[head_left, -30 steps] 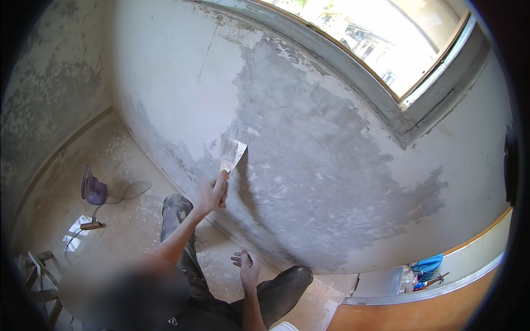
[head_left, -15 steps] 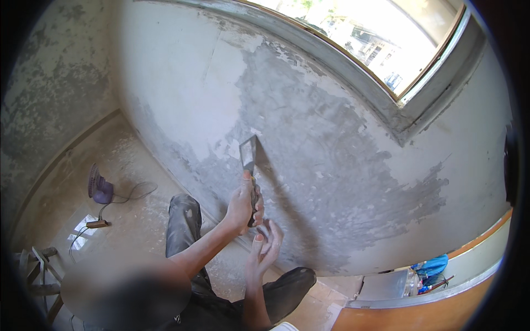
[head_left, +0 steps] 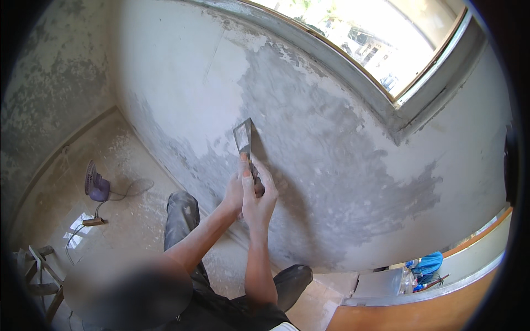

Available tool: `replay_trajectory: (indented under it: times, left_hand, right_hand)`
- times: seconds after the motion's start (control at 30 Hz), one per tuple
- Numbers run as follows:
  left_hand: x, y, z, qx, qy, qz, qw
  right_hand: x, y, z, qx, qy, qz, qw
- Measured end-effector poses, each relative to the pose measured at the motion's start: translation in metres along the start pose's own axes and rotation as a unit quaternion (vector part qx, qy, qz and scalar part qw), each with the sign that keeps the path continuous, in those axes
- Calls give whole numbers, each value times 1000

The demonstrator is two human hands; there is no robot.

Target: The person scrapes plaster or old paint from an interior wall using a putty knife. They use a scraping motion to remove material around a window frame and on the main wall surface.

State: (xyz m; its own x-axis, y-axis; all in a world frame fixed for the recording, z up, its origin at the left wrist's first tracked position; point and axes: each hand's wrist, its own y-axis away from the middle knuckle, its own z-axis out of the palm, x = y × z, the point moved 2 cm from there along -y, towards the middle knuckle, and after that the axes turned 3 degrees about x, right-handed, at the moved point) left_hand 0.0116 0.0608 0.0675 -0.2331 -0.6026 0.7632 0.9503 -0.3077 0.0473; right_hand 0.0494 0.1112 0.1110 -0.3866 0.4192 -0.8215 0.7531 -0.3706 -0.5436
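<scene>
Our left hand point(head_left: 234, 192) grips the scraper point(head_left: 243, 139); our right hand point(head_left: 260, 203) curls round it, hold unclear. Its long axis points far, slightly left.

There is one scraper point(head_left: 243, 138), one fan point(head_left: 98, 188), one window point(head_left: 375, 44) and one power strip point(head_left: 93, 222)

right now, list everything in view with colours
scraper: 1, grey, centre
wall: 1, white and grey, ahead
side wall: 1, mottled grey, left
window: 1, bright, upper right
floor: 1, tan, lower left
fan: 1, purple, on floor, left
small block: 1, brown, floor, below fan
wooden legs, stool perhaps: several, brown, lower left
bundle: 1, blue, lower right
panel: 1, orange, lower right
unclear thing: 1, black, right edge
knees: 2, dark trousers, lower middle
left grip: 1, dusty, around scraper handle
right grip: 1, dusty, overlapping left grip
</scene>
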Motion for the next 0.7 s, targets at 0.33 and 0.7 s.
replay_trajectory:
  times: [0.33, 0.7]
  left_hand:
    - [-26, 4, -8, -28, -230, 104, 967]
    - [-2, 12, -6, -19, -57, -37, 997]
  right_hand:
    - [-11, 23, -13, 65, 47, -3, 997]
    - [10, 27, -1, 87, -2, -6, 996]
